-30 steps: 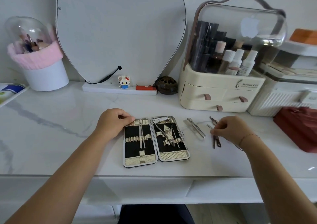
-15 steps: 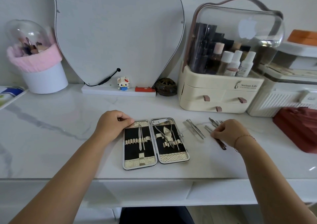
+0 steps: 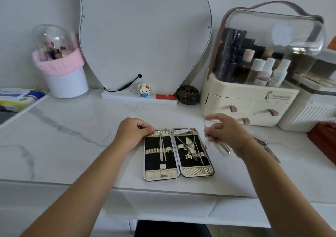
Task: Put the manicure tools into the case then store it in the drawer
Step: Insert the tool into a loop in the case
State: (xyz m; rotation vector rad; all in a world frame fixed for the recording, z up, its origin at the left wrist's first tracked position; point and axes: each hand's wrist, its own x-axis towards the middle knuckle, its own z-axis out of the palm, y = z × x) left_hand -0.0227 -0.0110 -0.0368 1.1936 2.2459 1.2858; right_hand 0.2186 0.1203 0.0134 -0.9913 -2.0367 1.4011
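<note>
Case (image 3: pixel 178 154): lies open and flat on the desk (image 3: pixel 72 146), near its front edge, between the two hands.
Left half of case: a slim pair of metal tools (image 3: pixel 162 148) sits under the elastic band.
Right half of case: nippers (image 3: pixel 190 144) are strapped in the middle, with a nail clipper (image 3: pixel 181 131) at the far end.
Left hand (image 3: pixel 132 135): rests at the case's far left corner, fingers curled together and their tips gripping that corner.
Right hand (image 3: pixel 225 133): is raised just right of the case, fingers clamped in a pinch on a thin metal tool (image 3: pixel 207 138). The tool is too blurred to say which kind it is.
Loose tools (image 3: pixel 261 143): a few metal pieces lie on the desk right of the right wrist, apart from the case.
Organizer (image 3: pixel 245 106): cream, with small drawers and a clear domed lid over bottles, at the far right.
Mirror (image 3: pixel 145 37): stands against the far wall behind the case.
Brush pot (image 3: pixel 63 77): white with a pink knitted collar, at the far left.
Red box (image 3: pixel 321 138): sits at the right edge, partly out of view.
</note>
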